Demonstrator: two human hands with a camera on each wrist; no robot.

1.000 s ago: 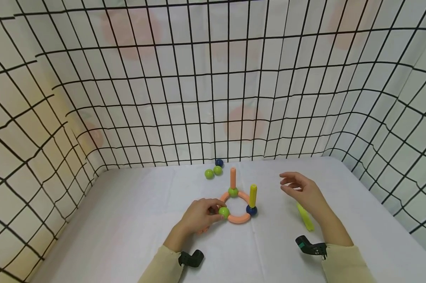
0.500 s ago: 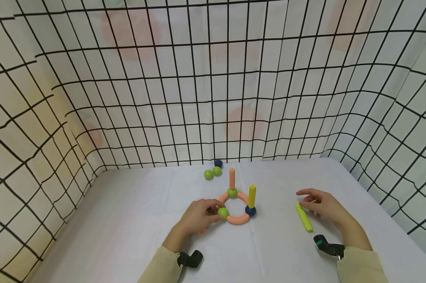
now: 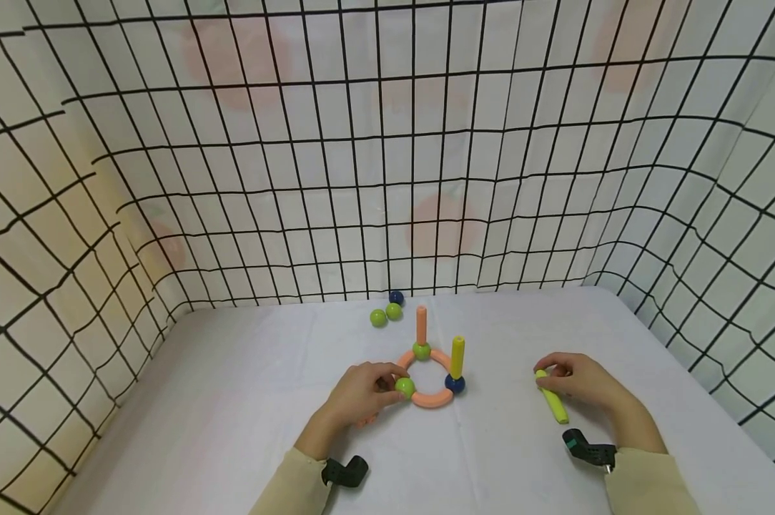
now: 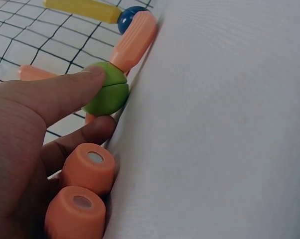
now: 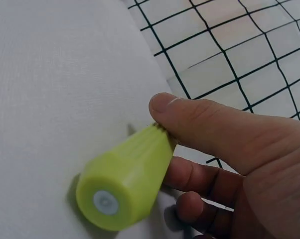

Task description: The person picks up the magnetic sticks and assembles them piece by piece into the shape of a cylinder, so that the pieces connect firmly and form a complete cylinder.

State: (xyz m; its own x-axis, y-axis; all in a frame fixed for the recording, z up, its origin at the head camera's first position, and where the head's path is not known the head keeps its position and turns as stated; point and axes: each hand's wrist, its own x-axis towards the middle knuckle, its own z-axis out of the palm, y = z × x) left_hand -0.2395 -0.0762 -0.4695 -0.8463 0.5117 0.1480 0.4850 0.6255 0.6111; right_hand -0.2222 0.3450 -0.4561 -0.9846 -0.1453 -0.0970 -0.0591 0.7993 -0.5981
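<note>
The right hand now has the yellow-green stick.
Its fingers were just beside it; now they pinch its far end on the worktop, at 3 o'clock from the orange ring. So each hand seems to have a part ready. The left hand still pinches a green ball at the ring's 8 o'clock. Two orange pieces lie by that hand. No box or bowl shows.

This looks to me like a screened-off lab setup, with a white-covered table hemmed on three sides by a black-gridded backdrop and small black wrist cameras.
</note>
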